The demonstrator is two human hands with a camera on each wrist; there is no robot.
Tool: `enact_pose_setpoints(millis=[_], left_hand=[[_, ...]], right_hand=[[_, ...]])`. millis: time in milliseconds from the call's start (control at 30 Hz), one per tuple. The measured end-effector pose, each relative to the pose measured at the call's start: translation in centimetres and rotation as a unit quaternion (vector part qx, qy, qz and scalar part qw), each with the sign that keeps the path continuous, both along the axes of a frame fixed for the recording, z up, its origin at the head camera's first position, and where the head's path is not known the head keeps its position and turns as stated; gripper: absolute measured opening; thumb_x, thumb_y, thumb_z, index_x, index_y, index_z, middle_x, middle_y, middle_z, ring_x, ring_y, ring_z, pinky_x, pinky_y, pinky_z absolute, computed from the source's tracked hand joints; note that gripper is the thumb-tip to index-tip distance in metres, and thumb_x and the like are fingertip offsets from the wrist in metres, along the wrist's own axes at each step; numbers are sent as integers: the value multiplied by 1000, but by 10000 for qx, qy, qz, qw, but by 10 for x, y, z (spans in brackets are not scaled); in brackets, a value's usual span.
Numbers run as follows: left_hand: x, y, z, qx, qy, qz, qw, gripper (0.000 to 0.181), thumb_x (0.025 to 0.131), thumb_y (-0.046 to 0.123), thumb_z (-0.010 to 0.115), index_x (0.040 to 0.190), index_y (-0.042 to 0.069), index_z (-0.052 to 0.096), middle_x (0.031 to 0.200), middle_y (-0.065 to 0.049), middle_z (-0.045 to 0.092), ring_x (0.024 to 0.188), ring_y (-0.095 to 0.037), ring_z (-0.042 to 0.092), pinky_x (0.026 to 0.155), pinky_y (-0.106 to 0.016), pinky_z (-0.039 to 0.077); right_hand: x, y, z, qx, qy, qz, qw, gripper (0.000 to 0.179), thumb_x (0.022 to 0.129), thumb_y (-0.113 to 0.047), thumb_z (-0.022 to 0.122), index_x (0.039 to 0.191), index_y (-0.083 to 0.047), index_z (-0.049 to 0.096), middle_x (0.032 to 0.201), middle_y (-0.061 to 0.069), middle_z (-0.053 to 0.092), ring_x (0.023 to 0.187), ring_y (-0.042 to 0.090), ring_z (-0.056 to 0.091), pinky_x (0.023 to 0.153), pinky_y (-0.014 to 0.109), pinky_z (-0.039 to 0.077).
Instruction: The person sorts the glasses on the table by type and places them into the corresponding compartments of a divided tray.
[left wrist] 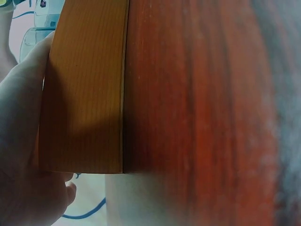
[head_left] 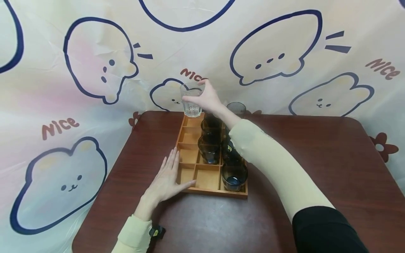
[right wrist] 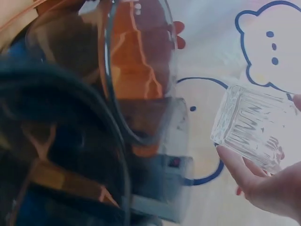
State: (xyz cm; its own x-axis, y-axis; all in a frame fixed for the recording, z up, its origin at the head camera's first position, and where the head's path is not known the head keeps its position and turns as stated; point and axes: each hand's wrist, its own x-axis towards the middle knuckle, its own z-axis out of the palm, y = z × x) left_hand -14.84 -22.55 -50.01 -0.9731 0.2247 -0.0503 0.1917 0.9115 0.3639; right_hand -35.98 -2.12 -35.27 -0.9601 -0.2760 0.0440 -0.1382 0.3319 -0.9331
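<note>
My right hand [head_left: 209, 100] grips a clear drinking glass [head_left: 192, 109] between thumb and fingers, above the far left end of a divided wooden tray [head_left: 207, 177]. The right wrist view shows the fluted glass [right wrist: 249, 126] tilted, with fingers [right wrist: 277, 190] around it. Straight-fingered, my left hand [head_left: 166, 181] rests against the tray's near left corner, thumb over the front edge. In the left wrist view, that hand [left wrist: 23, 113] lies along the tray's wooden side [left wrist: 87, 94]. Dark tinted glasses [head_left: 234, 177] stand in the tray's right and middle columns; my right arm hides some.
The tray lies on a dark reddish-brown table [head_left: 316, 158]. A patterned cloth [head_left: 202, 45] hangs behind the table. Beyond the right forearm, the rim of another clear glass [head_left: 236, 107] shows at the tray's far right. Several left-column compartments [head_left: 188, 154] hold no glass.
</note>
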Motion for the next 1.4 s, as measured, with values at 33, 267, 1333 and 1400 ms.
enact_pose_setpoints(millis=[33, 267, 1333, 1400], left_hand=[[0, 0, 0, 12, 12, -5, 10000, 132, 91, 80, 70, 176, 0, 7, 187, -16, -1, 175, -36, 4, 142, -61, 12], [-2, -1, -1, 60, 67, 30, 10000, 131, 91, 78, 72, 176, 0, 10, 187, -17, 2, 175, -37, 8, 141, -63, 14], [1, 1, -1, 22, -62, 94, 9999, 133, 88, 82, 70, 176, 2, 10, 188, -13, -1, 176, -32, 4, 142, -60, 13], [0, 1, -1, 42, -54, 91, 9999, 133, 88, 82, 69, 176, 3, 10, 188, -13, -2, 176, -33, 4, 142, -60, 13]], right_hand=[[-1, -3, -3, -28, -39, -32, 10000, 88, 93, -37, 89, 160, -10, 38, 159, 21, 52, 134, 34, 60, 119, 53, 55], [-1, -16, -27, 144, -47, -27, 9999, 91, 92, -31, 91, 159, -10, 32, 161, 22, 51, 145, 36, 61, 120, 51, 56], [-7, -34, -84, 2496, 1648, 123, 9541, 96, 87, -41, 95, 156, -9, 36, 152, 13, 68, 139, 30, 67, 139, 52, 29], [-7, -35, -84, 2529, 1662, 59, 9531, 95, 86, -39, 96, 155, -9, 38, 148, 13, 69, 138, 30, 66, 138, 51, 31]])
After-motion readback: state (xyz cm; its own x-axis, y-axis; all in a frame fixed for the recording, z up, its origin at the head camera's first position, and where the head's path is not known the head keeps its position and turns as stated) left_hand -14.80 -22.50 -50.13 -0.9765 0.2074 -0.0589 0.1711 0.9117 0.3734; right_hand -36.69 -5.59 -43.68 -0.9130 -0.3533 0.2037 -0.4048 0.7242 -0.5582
